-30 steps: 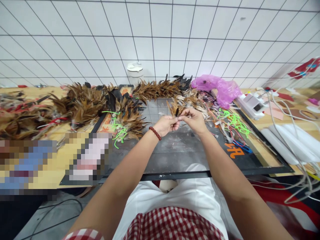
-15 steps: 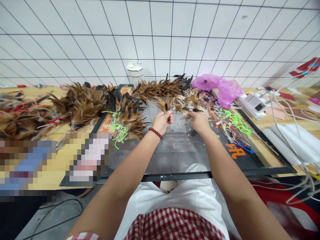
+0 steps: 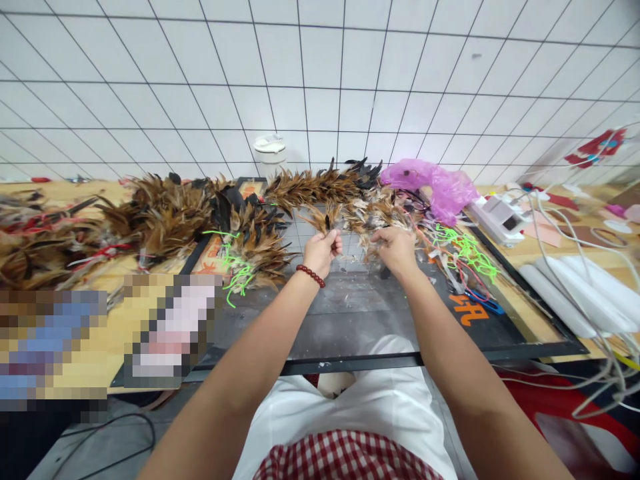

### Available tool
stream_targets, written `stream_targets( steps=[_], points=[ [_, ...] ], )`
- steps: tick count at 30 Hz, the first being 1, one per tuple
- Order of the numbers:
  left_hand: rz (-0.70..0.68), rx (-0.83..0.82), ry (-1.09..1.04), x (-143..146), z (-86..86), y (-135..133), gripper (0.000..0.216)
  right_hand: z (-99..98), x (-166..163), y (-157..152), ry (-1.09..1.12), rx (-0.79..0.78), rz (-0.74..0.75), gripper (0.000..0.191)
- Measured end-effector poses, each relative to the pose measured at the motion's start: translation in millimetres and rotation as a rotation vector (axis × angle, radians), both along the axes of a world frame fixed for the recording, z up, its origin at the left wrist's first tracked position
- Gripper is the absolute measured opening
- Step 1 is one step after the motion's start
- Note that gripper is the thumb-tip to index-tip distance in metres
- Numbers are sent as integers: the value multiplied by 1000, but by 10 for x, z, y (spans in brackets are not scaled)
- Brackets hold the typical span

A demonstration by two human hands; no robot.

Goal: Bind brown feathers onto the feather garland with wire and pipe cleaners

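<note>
My left hand (image 3: pixel 321 252), with a dark red bead bracelet (image 3: pixel 311 275) at the wrist, is closed in a pinch on a small bunch of brown feathers (image 3: pixel 326 219) that fan out upward, one of them dark. At the near side of a loose pile of pale and brown feathers (image 3: pixel 383 213) is my right hand (image 3: pixel 399 251), fingers bent and index pointing left. Whatever lies between its fingertips is too small to make out. Both hands are above a dark, framed glass-like board (image 3: pixel 345 313) strewn with feather bits.
Feather garlands (image 3: pixel 320 185) lie along the back and left, one with green ties (image 3: pixel 240 270). On the right are a pink plastic bag (image 3: pixel 433 187), green strings (image 3: pixel 465 247), blue-handled scissors (image 3: pixel 484 301), a white device (image 3: pixel 503 219) and loose cables (image 3: pixel 565 247). A white lidded container (image 3: pixel 270 148) stands by the wall.
The view has tilted up slightly, so the scene sits lower. My left hand keeps its pinch on the feathers. My right hand stays by the pile, its fingers slightly shifted.
</note>
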State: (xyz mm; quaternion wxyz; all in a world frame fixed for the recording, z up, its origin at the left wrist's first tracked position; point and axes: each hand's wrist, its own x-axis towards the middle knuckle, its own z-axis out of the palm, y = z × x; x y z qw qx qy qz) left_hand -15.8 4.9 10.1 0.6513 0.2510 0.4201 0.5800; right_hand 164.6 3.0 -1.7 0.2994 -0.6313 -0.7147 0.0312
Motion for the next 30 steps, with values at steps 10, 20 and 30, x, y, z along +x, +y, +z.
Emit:
stream_targets(
  steps=[10, 20, 30],
  points=[
    [-31, 18, 39, 41, -17, -19, 12, -175, -150, 82, -172, -18, -75, 26],
    [-27, 36, 62, 60, -43, -25, 10, -45, -158, 18, 472, 33, 160, 23],
    [-12, 50, 38, 46, -11, -35, 12, 139, -122, -19, 1066, -265, 103, 36]
  ],
)
